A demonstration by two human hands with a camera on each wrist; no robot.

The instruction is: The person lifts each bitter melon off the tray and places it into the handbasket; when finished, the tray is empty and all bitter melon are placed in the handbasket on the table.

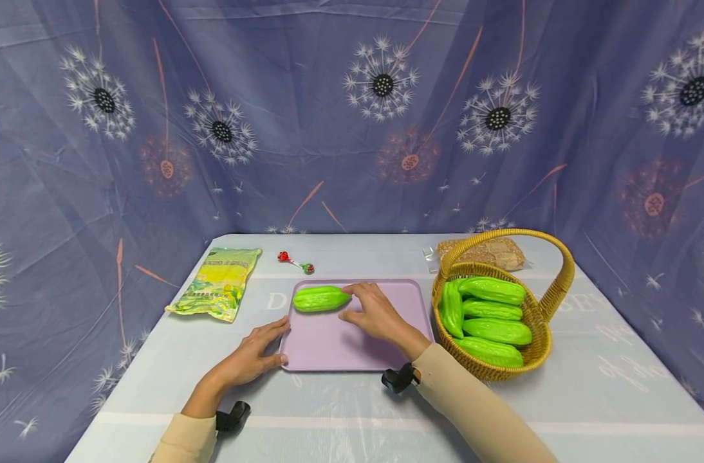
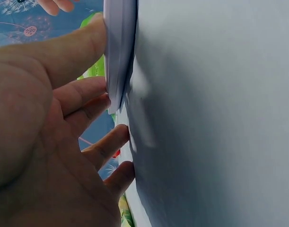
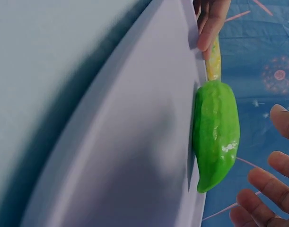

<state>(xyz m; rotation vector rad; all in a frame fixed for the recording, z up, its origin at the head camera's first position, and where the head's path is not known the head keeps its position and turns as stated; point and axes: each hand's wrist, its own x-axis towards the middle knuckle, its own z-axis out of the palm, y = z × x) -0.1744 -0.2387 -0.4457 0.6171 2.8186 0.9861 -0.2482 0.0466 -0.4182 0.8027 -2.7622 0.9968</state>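
A bright green, ridged vegetable like a bitter gourd [image 1: 320,299] lies near the far left corner of a lilac tray [image 1: 340,344]. Its pointed end faces right, towards my right hand [image 1: 378,315], which hovers over the tray. In the right wrist view a gap shows between those spread fingers [image 3: 269,184] and the gourd [image 3: 216,135], so nothing is held. At the tray's left edge my left hand [image 1: 250,354] rests with fingers extended. Seen from the left wrist, the thumb [image 2: 73,49] touches the tray's rim [image 2: 119,52], and the lower fingertips reach the tabletop.
Right of the tray stands a wicker basket [image 1: 537,341] with a tall handle, holding several more green gourds [image 1: 493,290]. A clear packet of brown bits [image 1: 497,252] lies behind it. A yellow-green bag [image 1: 219,283] and a small red-and-green wrapped item [image 1: 296,262] lie at back left.
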